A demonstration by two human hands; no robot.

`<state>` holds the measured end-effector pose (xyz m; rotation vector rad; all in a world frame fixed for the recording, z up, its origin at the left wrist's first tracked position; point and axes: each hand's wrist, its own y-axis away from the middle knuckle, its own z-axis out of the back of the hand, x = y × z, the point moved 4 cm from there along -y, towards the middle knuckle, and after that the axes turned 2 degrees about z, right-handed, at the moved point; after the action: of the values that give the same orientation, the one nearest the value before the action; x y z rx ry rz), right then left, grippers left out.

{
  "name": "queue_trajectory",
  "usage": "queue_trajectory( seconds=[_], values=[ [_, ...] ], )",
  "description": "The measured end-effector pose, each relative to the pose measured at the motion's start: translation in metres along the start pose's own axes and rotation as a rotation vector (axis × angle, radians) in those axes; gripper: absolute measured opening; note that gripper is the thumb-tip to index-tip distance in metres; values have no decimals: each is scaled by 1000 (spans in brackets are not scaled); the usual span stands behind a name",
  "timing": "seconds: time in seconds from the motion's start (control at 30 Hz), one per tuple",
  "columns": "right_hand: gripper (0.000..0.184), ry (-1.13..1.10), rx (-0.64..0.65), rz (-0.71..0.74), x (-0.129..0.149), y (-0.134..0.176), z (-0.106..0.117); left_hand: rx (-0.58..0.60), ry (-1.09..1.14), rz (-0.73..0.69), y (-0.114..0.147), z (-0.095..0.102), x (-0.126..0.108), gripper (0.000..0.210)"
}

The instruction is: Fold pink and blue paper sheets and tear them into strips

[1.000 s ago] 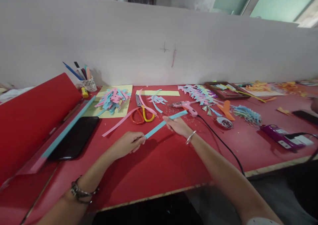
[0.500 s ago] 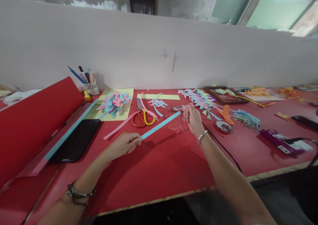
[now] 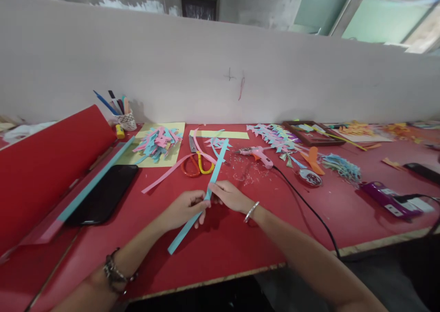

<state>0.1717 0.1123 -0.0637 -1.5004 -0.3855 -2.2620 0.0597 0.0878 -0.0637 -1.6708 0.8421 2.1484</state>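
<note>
Pinching a blue paper strip (image 3: 217,167) mid-length with left grip (image 3: 182,208) and right grip (image 3: 232,196), nearer than the scissors (image 3: 200,158), seemingly for control.

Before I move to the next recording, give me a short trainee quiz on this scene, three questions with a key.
1. Multiple choice: what do the left hand and right hand both hold?
A) a black pen
B) a light-blue paper strip
C) a smartphone

2. True or false: the pink hot-glue gun lies to the right of the scissors.

3. Short answer: what lies under the pile of pink and blue paper cuttings?

Key: 1. B; 2. true; 3. a pale-yellow paper sheet.
</note>
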Motion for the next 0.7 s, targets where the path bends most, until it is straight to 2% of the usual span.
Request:
queue_trajectory(
  seconds=[0.13,0.3,0.43,0.53,0.7],
  values=[
    [43,58,-85,12,1,0,5,-48,24,27,-3,0,4,33],
    [36,112,-46,78,4,2,-2,-102,26,-50,-5,1,4,34],
    [35,144,-68,95,7,3,-3,-93,28,-5,-6,0,5,32],
    [36,136,-159,94,8,4,4,-46,116,45,-7,0,6,30],
    [39,34,-373,82,6,5,27,-10,194,33,-7,3,5,30]
  ],
)
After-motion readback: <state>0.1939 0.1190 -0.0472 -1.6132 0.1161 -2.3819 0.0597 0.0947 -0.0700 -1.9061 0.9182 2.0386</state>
